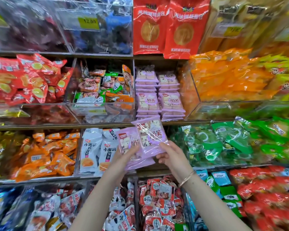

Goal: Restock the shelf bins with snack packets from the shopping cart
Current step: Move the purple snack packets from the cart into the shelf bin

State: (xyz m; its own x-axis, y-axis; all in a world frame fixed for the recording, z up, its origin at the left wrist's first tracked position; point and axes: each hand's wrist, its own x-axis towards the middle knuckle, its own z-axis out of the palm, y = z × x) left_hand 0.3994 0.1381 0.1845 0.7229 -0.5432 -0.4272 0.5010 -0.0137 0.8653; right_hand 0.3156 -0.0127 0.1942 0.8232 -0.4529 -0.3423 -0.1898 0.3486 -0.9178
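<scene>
I hold a small stack of purple snack packets (143,140) in front of the shelves, just below the compartment where the same purple packets (158,97) are stacked in two columns. My left hand (123,157) grips the stack from below and the left, thumb on the front. My right hand (171,155) pinches the top packet at its lower right corner. The shopping cart is out of view.
Clear bins hold other snacks: red packets (23,80) at left, mixed packets (102,90) in the middle bin, orange packets (232,77) at right, white packets (97,150) beside my left hand, green packets (223,140) to the right, red ones (158,200) below.
</scene>
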